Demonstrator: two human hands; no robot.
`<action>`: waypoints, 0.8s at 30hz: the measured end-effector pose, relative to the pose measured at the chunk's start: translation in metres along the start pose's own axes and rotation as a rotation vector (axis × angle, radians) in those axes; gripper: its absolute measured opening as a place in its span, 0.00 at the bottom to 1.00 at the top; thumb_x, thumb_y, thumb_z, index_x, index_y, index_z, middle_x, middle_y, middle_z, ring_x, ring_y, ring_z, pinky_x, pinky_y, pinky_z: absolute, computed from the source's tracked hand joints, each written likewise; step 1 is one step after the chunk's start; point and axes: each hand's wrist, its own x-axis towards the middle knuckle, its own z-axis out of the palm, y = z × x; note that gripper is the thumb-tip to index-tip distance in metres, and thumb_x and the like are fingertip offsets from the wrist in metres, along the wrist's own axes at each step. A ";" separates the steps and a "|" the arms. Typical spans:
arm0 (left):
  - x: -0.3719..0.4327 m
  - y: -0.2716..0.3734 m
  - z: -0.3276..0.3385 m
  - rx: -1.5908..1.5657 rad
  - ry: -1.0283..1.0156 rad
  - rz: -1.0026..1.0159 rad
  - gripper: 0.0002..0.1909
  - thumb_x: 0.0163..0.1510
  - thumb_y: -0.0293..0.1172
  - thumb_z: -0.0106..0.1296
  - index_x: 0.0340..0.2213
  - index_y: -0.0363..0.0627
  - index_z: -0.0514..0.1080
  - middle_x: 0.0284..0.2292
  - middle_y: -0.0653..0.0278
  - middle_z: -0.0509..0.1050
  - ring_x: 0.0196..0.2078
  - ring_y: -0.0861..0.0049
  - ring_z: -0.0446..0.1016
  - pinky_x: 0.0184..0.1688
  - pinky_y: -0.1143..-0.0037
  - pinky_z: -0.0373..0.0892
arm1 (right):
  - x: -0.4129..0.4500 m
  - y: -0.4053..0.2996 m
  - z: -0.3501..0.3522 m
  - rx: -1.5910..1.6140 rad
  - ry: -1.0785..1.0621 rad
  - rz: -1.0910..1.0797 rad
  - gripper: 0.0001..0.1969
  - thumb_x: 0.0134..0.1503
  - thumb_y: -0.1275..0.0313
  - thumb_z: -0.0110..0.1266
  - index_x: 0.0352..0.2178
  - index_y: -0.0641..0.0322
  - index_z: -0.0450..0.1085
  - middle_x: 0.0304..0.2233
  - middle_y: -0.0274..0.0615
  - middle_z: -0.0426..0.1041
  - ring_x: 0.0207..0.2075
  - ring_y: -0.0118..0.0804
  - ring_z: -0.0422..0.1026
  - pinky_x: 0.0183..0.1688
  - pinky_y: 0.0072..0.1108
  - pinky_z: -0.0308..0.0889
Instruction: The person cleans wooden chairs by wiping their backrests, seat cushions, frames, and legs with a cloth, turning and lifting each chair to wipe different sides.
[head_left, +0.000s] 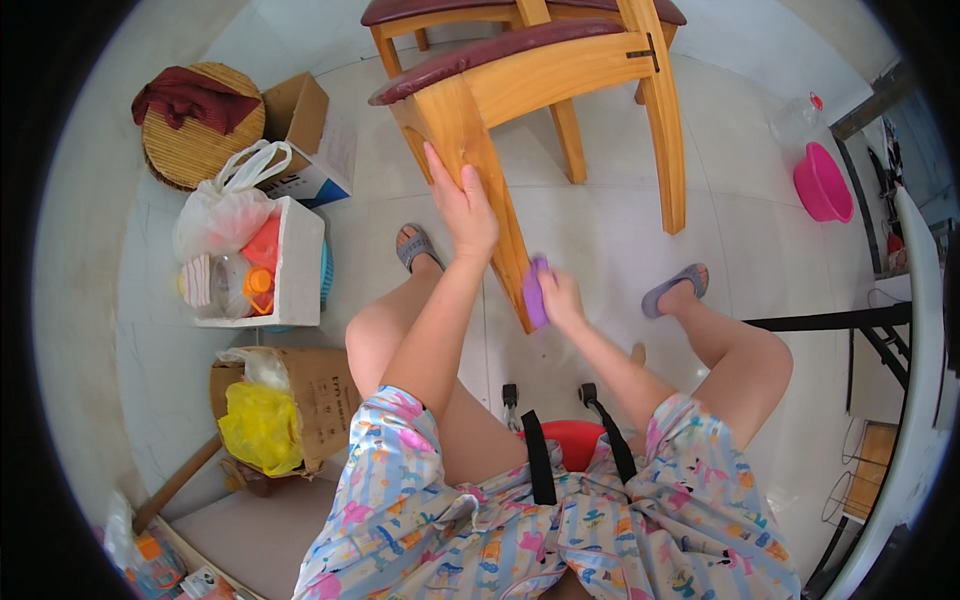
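Observation:
A wooden chair (566, 90) with a dark red padded seat (510, 52) is tilted in front of me, one leg (504, 217) slanting down towards my knees. My left hand (466, 206) rests along the upper part of that leg, thumb and fingers against the wood. Lower down, my right hand (561, 296) grips a purple cloth (535, 292) and presses it to the side of the leg near its foot. The right hand is slightly blurred. Part of the cloth is hidden behind my fingers.
Behind stands a second chair (439, 16). At left are a round woven stool (199, 146) with a dark red cloth, a foam box (301, 262) of bottles and bags, and a cardboard box (326, 405). A pink basin (823, 184) and a white table edge (911, 360) are at right.

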 end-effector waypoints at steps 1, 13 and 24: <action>0.000 0.001 0.002 -0.004 -0.007 0.001 0.33 0.62 0.40 0.37 0.61 0.34 0.43 0.58 0.42 0.57 0.57 0.49 0.57 0.59 0.62 0.51 | 0.022 -0.029 0.001 0.019 -0.007 -0.080 0.20 0.61 0.59 0.41 0.30 0.66 0.73 0.22 0.42 0.74 0.24 0.33 0.70 0.31 0.27 0.64; -0.001 0.004 -0.014 0.035 -0.051 -0.052 0.34 0.64 0.44 0.35 0.62 0.34 0.41 0.62 0.48 0.49 0.64 0.61 0.50 0.63 0.71 0.49 | 0.011 -0.041 0.033 0.126 0.118 -0.139 0.18 0.61 0.62 0.42 0.37 0.70 0.69 0.23 0.48 0.73 0.25 0.38 0.71 0.33 0.29 0.66; 0.003 0.004 -0.016 -0.076 -0.096 -0.124 0.34 0.64 0.44 0.33 0.62 0.36 0.39 0.63 0.50 0.46 0.65 0.60 0.47 0.64 0.70 0.45 | 0.013 -0.064 -0.020 0.351 0.128 -0.071 0.21 0.63 0.60 0.41 0.38 0.74 0.69 0.29 0.42 0.75 0.29 0.34 0.74 0.34 0.25 0.69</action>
